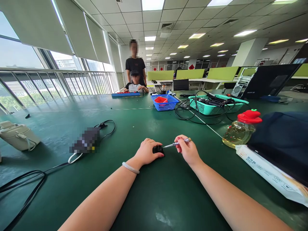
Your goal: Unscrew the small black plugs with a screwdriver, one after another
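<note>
On the green tabletop, my left hand (147, 151) is closed around a small black object (158, 149), whose exact kind I cannot make out. My right hand (189, 151) grips a slim screwdriver (176, 143) with a clear handle, held nearly level between thumb and fingers. The screwdriver's metal tip points left and reaches the right side of the black object; whether it touches is too small to tell. Part of the black object is hidden by my left fingers.
To the right stand a bottle with a red lid (239, 130), a white packet (269, 171) and a dark bag (281, 138). Farther back are a blue basket (166, 106) and a teal basket (211, 110) with cables. A cream bag (19, 136) lies left. Two people are at the far end.
</note>
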`<state>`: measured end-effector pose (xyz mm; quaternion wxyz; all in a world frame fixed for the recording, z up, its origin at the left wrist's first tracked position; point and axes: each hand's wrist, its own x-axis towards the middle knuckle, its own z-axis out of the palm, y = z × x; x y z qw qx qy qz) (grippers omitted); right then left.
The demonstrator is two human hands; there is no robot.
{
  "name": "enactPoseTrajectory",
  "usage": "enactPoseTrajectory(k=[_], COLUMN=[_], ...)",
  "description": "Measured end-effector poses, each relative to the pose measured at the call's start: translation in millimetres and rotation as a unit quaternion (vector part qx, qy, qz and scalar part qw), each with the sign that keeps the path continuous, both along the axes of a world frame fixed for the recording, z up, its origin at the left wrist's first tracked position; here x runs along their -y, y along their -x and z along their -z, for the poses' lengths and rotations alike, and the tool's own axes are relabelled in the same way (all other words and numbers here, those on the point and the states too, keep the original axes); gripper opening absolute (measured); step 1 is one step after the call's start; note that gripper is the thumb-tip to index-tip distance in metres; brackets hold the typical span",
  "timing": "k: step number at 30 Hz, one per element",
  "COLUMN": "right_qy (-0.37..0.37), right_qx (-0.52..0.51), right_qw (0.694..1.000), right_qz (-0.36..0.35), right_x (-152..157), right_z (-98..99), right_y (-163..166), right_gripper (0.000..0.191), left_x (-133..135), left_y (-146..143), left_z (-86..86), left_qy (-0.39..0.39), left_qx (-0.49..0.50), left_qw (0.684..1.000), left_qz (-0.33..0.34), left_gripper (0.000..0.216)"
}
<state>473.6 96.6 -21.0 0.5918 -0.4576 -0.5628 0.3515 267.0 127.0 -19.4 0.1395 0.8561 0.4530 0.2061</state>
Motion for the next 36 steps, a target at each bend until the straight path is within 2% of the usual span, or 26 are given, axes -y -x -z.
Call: enactPoseTrajectory(k=[8,15,24,31,36], right_qy=[-0.014,-0.013,-0.001,0.093,0.126], right_qx=[0.01,0.024,0.0,-0.105,-0.145], right_qw=[1.0,1.0,1.0,0.989,0.979], right_qz=[0.012,0.002,-0.009,-0.047,-0.061], right_x=[2.5,0.4,1.3,-6.8,-7.4], right_z=[-1.9,1.8,-3.1,2.6,2.8], right_y=[-2.4,-3.4,-1.3,1.8,0.5], right_gripper=[0.027,0.025,0.025,0.026,0.021], left_x=[-0.8,-2.1,-2.6,-1.1,-0.5], left_y=[2.6,2.3,2.5,1.4,1.7], left_z=[0.3,1.6,1.7,0.9,1.4], left_qy=[0.011,0.008,0.017,0.029,0.038], left_qx=[0.018,0.023,0.026,0.024,0.027], left_qw=[1.0,1.0,0.999,0.999,0.999], left_qz=[0.002,0.01,0.014,0.002,0.008], left_gripper=[0.033,0.031,0.03,0.029,0.029])
